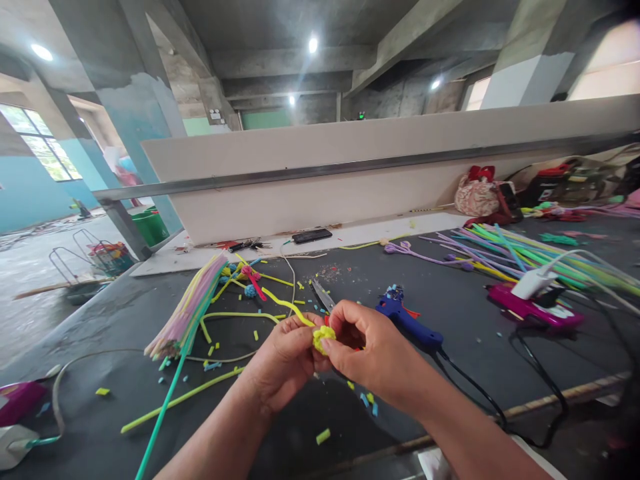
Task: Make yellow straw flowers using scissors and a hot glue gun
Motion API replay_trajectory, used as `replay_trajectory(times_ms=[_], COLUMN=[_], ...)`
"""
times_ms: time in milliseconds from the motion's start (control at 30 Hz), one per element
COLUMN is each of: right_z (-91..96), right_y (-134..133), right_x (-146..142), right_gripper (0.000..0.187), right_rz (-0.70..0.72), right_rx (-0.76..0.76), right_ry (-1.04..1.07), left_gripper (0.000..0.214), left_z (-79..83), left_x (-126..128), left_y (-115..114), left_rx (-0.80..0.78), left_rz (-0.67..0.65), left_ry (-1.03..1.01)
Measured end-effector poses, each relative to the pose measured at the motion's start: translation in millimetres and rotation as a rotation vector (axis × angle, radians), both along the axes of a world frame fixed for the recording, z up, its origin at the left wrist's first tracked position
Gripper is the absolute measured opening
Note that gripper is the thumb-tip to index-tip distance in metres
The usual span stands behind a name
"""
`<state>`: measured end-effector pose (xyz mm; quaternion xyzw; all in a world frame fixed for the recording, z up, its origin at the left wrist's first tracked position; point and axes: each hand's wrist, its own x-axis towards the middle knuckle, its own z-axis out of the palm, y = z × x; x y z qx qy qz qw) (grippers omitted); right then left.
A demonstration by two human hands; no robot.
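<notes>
Between my two hands is a small yellow pipe-cleaner flower [324,340], with a yellow stem [283,301] running up and left from it. My left hand [290,350] pinches it from the left side. From the right, the thumb and fingers of my right hand [363,340] close on it too. Just beyond my fingers lies a pair of scissors, its blades [323,295] showing and its red handle mostly hidden by my hands. A blue hot glue gun [410,321] rests right of my right hand.
A bundle of pastel pipe cleaners [193,307] lies left, and more loose pipe cleaners [510,257] lie right. A purple power strip [535,307] with a white plug and cables sits at the right. A phone [313,236] lies near the back partition [320,200]. Cut bits scatter the dark table.
</notes>
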<state>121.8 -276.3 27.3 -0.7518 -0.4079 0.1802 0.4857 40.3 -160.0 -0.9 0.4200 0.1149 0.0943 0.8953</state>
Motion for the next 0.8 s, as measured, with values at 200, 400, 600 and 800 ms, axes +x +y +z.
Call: replay_trajectory(times_ms=[200,400,600,800], right_z=[2.9,7.0,-2.6,-3.9], right_y=[-12,-21,-19,-19], right_x=[16,19,25,29], right_gripper=[0.019,0.007,0.015,0.024], right_rz=[0.219,0.185,0.275,0.303], right_rx=[0.151,0.344,0.405,0.307], right_ry=[0.164,-0.363,-0.826,-1.025], left_gripper=[0.013,0.017,0.018,0.012], left_z=[-2.5,-1.3,-1.6,-0.6], left_x=[-1,0,1,2], left_y=[1,0,0,0], left_rx=[-0.065,-0.038,-0.016,0.097], left_rz=[-0.024,-0.007,0.01,0.048], left_ry=[-0.054,-0.035,-0.005,0.04])
